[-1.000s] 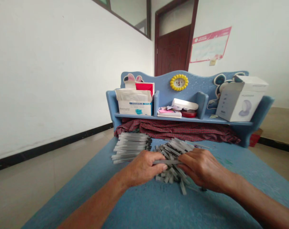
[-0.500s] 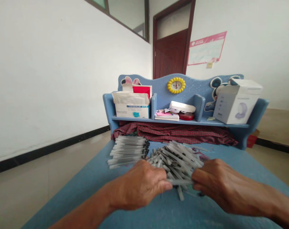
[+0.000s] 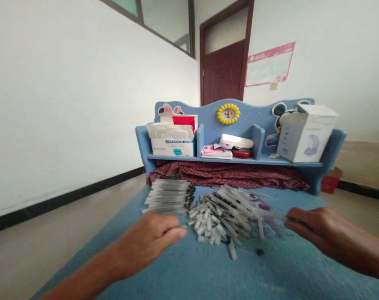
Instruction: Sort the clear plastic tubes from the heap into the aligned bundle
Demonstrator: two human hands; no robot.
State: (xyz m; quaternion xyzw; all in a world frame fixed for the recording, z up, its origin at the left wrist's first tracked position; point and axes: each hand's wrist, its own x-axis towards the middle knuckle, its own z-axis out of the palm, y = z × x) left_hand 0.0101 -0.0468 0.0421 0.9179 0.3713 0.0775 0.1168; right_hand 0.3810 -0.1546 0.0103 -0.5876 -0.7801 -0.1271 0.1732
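My right hand is at the right of the desk, fingers closed on one end of a translucent pen, blurred, that points left over the loose pile. On the left my left hand is closed with thumb and forefinger together; what it may hold is hidden. Between the hands lies a jumbled pile of translucent pens, with short clear pieces like pen caps at its near left side. Behind the left hand a neat row of pens lies side by side, dark ends to the right.
The blue desk has a shelf at the back carrying a mask box, papers, a red round tin and a white box. Plaid cloth lies beneath it. A small black piece lies near the pile.
My hands were close together with a translucent pen between them. They have moved apart, left hand leftward and right hand rightward, the right keeping a pen. More of the pile now shows.
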